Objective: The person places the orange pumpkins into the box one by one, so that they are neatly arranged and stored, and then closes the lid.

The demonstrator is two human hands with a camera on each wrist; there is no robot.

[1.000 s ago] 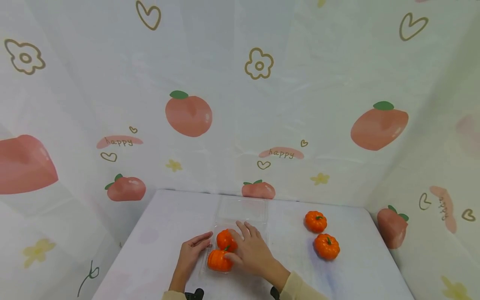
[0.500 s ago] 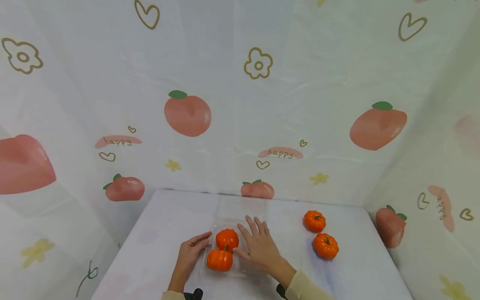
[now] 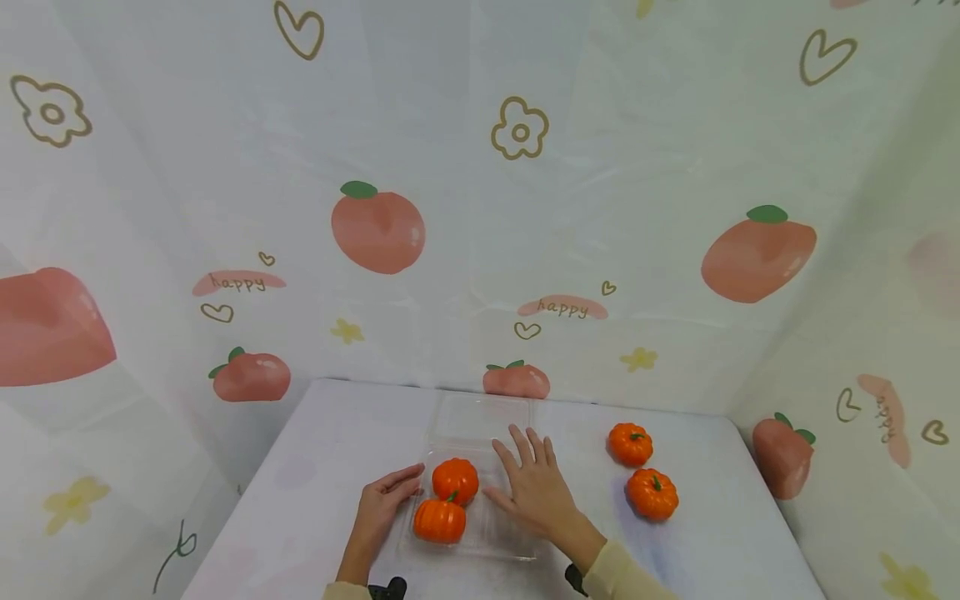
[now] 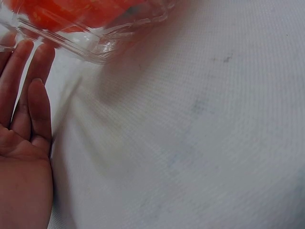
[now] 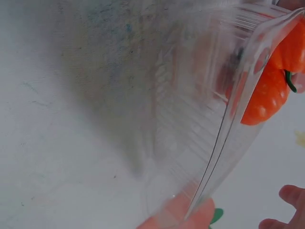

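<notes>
On the table a clear plastic clamshell box lies with its lid folded back toward the wall. Two small orange pumpkins sit in its left half, one behind the other; the front pumpkin lies tilted with its green stem toward the back. My left hand is at the box's left side, its straight fingers right at the rim in the left wrist view. Over the right half of the box, my right hand hovers with spread fingers, holding nothing. It covers part of the right rim.
To the right of the box stand two more orange pumpkins, one farther back and one nearer. A white cloth covers the table. Behind and at both sides hangs a printed curtain.
My right hand has left the pumpkins in the box and moved to the right, its fingers spreading. The pumpkins stay in place. My left hand has stayed at the box's left side.
</notes>
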